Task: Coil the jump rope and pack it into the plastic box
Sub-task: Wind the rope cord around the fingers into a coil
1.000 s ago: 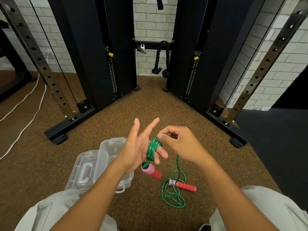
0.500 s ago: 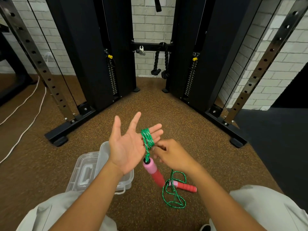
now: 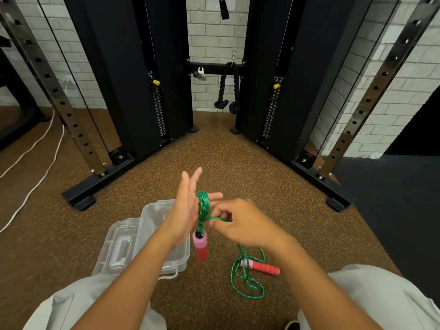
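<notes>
Since half a second ago our left hand [image 3: 184, 211] has been turning edge-on, the palm no longer facing up, and our right hand [image 3: 240, 222] has been carrying the cord across to the 3 o'clock side of the coil.

In the head view, we are winding the green jump rope [image 3: 202, 206] around the lower fingers of the left hand, whose grip is spread, fingers pointing to 12 o'clock. The right grip is pinching the cord just beside the coil, drawing it taut. One pink-and-red handle [image 3: 200, 246] is hanging below the left palm, toward 6 o'clock. The other handle [image 3: 262, 267] is lying on the floor at 4 o'clock with loose loops of rope tangled over it. The open plastic box [image 3: 164, 236] is sitting on the floor beneath the left forearm, its lid [image 3: 119, 246] at 9 o'clock.

We are judging the loose loops the main risk: they may be knotting as we pull, snagging the floor handle. Wraps could also be slipping off the open fingers if the tension drops.
</notes>
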### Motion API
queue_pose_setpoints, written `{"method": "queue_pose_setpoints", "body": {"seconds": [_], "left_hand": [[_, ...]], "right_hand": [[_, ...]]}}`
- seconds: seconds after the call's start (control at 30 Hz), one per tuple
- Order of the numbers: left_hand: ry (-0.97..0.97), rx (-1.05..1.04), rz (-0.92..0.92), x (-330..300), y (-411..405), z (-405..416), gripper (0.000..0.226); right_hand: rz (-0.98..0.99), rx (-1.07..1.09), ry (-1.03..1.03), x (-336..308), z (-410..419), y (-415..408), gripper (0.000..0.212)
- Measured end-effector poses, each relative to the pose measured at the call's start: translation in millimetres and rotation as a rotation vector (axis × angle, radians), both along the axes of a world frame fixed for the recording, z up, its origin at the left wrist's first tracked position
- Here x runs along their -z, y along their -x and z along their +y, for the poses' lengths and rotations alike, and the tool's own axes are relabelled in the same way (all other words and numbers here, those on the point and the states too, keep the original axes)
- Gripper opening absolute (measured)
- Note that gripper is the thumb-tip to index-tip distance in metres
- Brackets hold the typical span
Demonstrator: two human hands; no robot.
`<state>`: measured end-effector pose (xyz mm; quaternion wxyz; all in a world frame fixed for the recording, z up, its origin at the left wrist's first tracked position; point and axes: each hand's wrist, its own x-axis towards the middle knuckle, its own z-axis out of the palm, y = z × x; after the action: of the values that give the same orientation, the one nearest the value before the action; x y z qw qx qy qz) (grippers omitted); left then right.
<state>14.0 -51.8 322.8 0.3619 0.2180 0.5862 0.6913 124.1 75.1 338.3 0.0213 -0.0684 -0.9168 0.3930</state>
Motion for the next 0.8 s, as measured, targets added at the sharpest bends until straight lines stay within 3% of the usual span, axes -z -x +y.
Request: {"method": "queue_pose_setpoints", "body": {"seconds": [0.47, 0.67, 0.8], "left_hand": [[0.096, 0.378, 0.004, 2, -15, 0, 0.087], [0.060, 0.374, -0.058, -1, -16, -2, 0.085], [-0.015, 0.321, -0.193, -4, -17, -4, 0.087]], "right_hand": [[0.135, 0.116, 0.168, -7, 32, -2, 0.007], [0.186, 0.148, 0.291, 6, 36, 1, 0.008], [0.165, 0.188, 0.362, 14, 35, 2, 0.014]]}}
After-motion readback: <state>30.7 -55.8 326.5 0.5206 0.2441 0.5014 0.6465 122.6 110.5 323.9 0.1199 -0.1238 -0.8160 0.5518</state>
